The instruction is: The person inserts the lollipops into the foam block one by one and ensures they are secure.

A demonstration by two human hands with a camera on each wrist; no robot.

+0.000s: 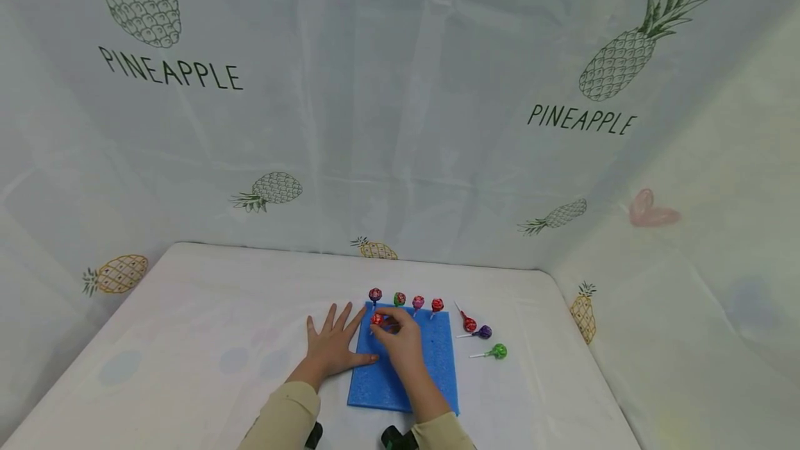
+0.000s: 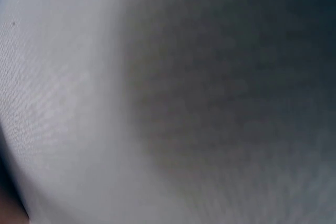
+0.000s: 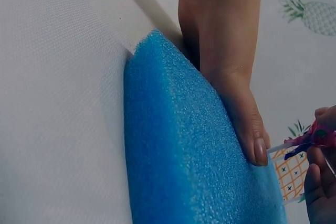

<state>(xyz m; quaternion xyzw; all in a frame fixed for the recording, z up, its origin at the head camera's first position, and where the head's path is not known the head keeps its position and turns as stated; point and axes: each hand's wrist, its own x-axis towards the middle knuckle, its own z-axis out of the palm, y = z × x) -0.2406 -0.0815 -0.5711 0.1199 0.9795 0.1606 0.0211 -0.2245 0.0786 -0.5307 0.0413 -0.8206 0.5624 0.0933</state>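
Observation:
A blue foam board [image 1: 406, 380] lies on the white-covered table. My right hand [image 1: 401, 342] pinches a red-wrapped lollipop [image 1: 377, 319] over the board's far left part; in the right wrist view its white stick points toward the foam beside the left thumb [image 3: 258, 150]. With fingers spread, my left hand [image 1: 334, 349] rests at the board's left edge, its thumb reaching onto the foam. Several lollipops stand in a row along the far edge: a dark one [image 1: 375, 294], a red-green one [image 1: 399, 298], a pink one [image 1: 418, 302] and a red one [image 1: 437, 305].
Right of the board lie a red lollipop [image 1: 469, 324], a purple lollipop [image 1: 485, 332] and a green lollipop [image 1: 498, 351]. A pineapple-print cloth [image 1: 387, 123] hangs behind the table [image 1: 206, 346]. Mostly blurred white cloth and shadow fill the left wrist view.

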